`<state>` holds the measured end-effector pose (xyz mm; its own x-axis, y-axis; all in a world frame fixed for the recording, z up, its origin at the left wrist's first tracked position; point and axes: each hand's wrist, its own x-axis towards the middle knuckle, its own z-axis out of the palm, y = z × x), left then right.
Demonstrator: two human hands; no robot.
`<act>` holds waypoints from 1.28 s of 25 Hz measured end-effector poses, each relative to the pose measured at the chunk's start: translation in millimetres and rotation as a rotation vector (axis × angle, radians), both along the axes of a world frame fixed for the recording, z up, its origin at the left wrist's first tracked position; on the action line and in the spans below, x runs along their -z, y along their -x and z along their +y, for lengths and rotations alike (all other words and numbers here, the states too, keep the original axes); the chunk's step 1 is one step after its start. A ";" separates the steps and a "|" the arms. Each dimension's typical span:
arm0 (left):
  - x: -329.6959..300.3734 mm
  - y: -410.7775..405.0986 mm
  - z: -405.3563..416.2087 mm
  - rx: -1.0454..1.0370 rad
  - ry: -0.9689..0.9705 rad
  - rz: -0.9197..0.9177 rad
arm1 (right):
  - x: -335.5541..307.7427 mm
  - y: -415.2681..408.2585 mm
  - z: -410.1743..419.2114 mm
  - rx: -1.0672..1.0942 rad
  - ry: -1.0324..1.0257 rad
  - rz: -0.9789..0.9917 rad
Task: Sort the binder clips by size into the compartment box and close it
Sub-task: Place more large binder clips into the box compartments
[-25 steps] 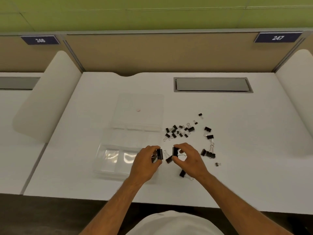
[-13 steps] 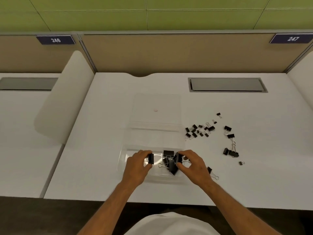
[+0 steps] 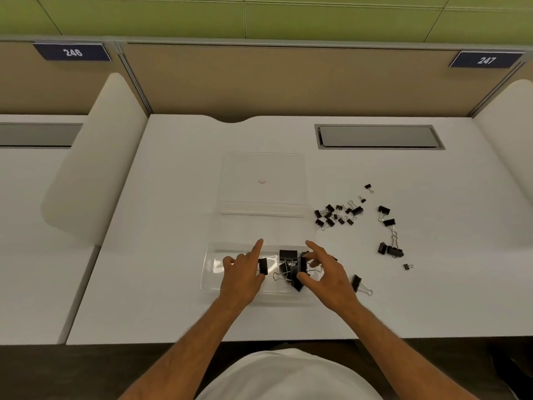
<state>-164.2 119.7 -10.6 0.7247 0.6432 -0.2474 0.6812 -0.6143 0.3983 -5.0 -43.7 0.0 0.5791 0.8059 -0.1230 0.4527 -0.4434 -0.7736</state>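
Observation:
A clear compartment box [image 3: 259, 226] lies open on the white desk, its lid [image 3: 264, 177] flat behind it. Several large black binder clips [image 3: 288, 268] sit in its near right compartment. My left hand [image 3: 240, 274] hovers over the near row with the index finger straight and pinches a large binder clip [image 3: 263, 266] at its fingertips. My right hand [image 3: 326, 277] pinches another large clip [image 3: 302, 264] upright over that pile. Right of the box lie small loose clips [image 3: 336, 215], medium ones [image 3: 386, 216], two large ones [image 3: 390, 251], and a single large clip [image 3: 357, 282].
A grey cable hatch [image 3: 379, 137] is set into the desk at the back right. White curved dividers stand at the left [image 3: 95, 163] and right [image 3: 507, 140]. The desk's front edge runs just below my forearms.
Both hands carried their large clips from the desk right of the box to above its near compartments. My fingers have spread since half a second ago. The camera view shifted left.

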 end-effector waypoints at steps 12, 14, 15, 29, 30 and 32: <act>15.3 25.2 -1.1 -0.103 0.100 -0.254 | 7.0 6.1 59.5 -0.286 0.033 -0.090; 16.0 29.3 0.3 -0.112 0.103 -0.265 | 12.5 6.6 68.3 -0.376 0.065 -0.167; 15.7 30.7 0.4 -0.113 0.102 -0.267 | 15.5 7.3 71.4 -0.413 0.072 -0.198; 11.6 22.5 -1.1 -0.123 0.115 -0.308 | 39.6 1.8 44.5 -0.499 0.125 -0.405; 10.6 19.8 -1.2 -0.119 0.116 -0.307 | 40.6 3.6 46.0 -0.520 0.125 -0.407; 10.5 15.9 -0.9 -0.110 0.114 -0.307 | 39.2 4.9 48.8 -0.538 0.134 -0.389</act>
